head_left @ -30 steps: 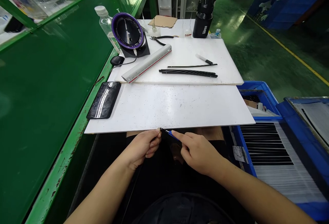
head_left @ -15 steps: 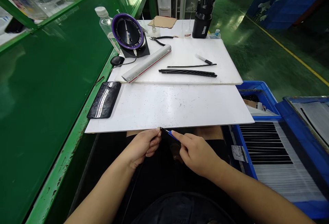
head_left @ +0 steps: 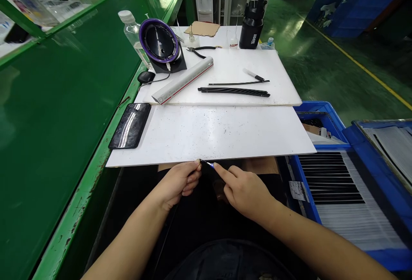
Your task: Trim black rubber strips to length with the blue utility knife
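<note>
Just in front of the table's near edge, my left hand [head_left: 182, 182] is closed in a pinch on the end of a thin black strip [head_left: 201, 160]. Most of the strip is hidden by my fingers; a thin dark line trails below the hand against my dark clothing. My right hand [head_left: 247, 190] is closed around a slim blue-handled tool [head_left: 211, 165], the index finger stretched along it. Its narrow metal tip meets the strip's end by my left fingertips. Whether the tip is a blade I cannot tell.
On the white table [head_left: 180, 134], dark specks lie before a bundle of black strips [head_left: 234, 92], a single strip [head_left: 238, 83], a marker [head_left: 254, 74], a long box [head_left: 183, 80], pliers [head_left: 202, 50], a phone [head_left: 130, 125] and a fan [head_left: 160, 42]. Blue crates [head_left: 310, 203] stand at right.
The tool in my right hand has shifted slightly left and its handle has turned a little. My left hand stays nearly still; the view has moved slightly.
</note>
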Available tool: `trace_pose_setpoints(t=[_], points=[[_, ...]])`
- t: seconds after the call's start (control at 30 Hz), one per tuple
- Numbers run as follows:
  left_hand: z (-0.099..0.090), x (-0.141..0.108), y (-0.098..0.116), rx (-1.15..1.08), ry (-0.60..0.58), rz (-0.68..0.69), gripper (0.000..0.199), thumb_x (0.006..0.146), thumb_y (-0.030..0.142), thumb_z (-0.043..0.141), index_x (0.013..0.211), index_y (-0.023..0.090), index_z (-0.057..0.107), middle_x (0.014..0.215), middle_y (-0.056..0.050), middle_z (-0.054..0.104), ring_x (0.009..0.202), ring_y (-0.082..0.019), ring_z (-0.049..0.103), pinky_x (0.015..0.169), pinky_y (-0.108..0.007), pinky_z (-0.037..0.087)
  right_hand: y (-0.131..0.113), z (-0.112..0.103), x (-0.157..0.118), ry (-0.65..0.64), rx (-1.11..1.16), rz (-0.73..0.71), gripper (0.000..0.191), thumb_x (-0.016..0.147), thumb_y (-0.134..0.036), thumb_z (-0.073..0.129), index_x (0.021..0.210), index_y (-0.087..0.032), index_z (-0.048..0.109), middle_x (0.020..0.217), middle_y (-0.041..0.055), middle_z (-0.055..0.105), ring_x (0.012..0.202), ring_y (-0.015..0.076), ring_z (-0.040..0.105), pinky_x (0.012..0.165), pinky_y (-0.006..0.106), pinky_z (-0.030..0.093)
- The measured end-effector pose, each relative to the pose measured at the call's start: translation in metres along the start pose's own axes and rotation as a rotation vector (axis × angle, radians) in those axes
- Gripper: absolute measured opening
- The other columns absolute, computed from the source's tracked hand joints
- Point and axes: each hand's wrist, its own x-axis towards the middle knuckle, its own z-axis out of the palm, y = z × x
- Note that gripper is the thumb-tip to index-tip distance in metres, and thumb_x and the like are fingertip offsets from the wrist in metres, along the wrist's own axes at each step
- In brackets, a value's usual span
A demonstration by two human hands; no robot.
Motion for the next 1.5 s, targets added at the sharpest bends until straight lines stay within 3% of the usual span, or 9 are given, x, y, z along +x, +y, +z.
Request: trace_pose_setpoints(t=[0.2,0.37,0.5,0.8,1.3,1.5], points=[[0.008,-0.009,-0.005,-0.125,0.035,-0.004,0.024,0.091,0.036,0.057,0.081,0.014,0.057,0.059,0.004,0.042,0.042,-0.004,0.028,0.038,-0.014,0.019,0.009,-0.010,-0.004,0.155,0.380,0.058,0.057,0.091,-0.009,0.044,0.146,-0.017,0.053,0.096,0.0069,0.068,0.083,0.0186,0.064,0.083,0.034,0.053],[0.010,-0.007,-0.003,-0.296,-0.005,-0.078,0.034,0.097,0.036,0.041,0.082,0.013,0.061,0.056,0.003,0.039,0.042,-0.005,0.027,0.040,-0.017,0.019,0.004,-0.010,-0.005,0.114,0.418,0.082,0.057,0.091,-0.009,0.044,0.146,-0.019,0.053,0.102,0.0074,0.069,0.088,0.0189,0.065,0.086,0.035,0.054],[0.008,-0.003,-0.002,-0.335,0.006,-0.111,0.032,0.096,0.034,0.043,0.077,0.013,0.059,0.055,0.003,0.038,0.041,-0.005,0.026,0.040,-0.017,0.017,0.002,-0.008,-0.003,0.090,0.413,0.089,0.058,0.091,-0.009,0.044,0.147,-0.021,0.052,0.107,0.0076,0.069,0.092,0.0192,0.066,0.090,0.036,0.053],[0.003,0.003,-0.003,-0.293,0.003,-0.103,0.030,0.096,0.033,0.045,0.079,0.013,0.060,0.056,0.004,0.037,0.041,-0.004,0.024,0.040,-0.016,0.016,-0.003,-0.010,0.006,0.027,0.405,0.097,0.057,0.091,-0.010,0.045,0.146,-0.022,0.054,0.095,0.0046,0.067,0.083,0.0178,0.064,0.080,0.033,0.052],[0.002,0.002,0.003,-0.147,-0.005,-0.103,0.030,0.095,0.039,0.048,0.075,0.017,0.047,0.056,0.006,0.028,0.045,-0.005,0.020,0.040,-0.015,0.015,-0.003,-0.015,0.011,-0.023,0.345,0.087,0.059,0.090,-0.011,0.044,0.147,-0.024,0.053,0.089,0.0031,0.065,0.077,0.0166,0.060,0.074,0.031,0.048],[0.001,0.002,0.003,-0.140,-0.011,-0.094,0.030,0.093,0.040,0.051,0.074,0.017,0.047,0.057,0.006,0.029,0.045,-0.005,0.020,0.040,-0.016,0.016,-0.005,-0.012,0.009,-0.055,0.175,0.068,0.060,0.091,-0.013,0.043,0.150,-0.024,0.049,0.083,0.0022,0.060,0.064,0.0146,0.053,0.057,0.028,0.039]])
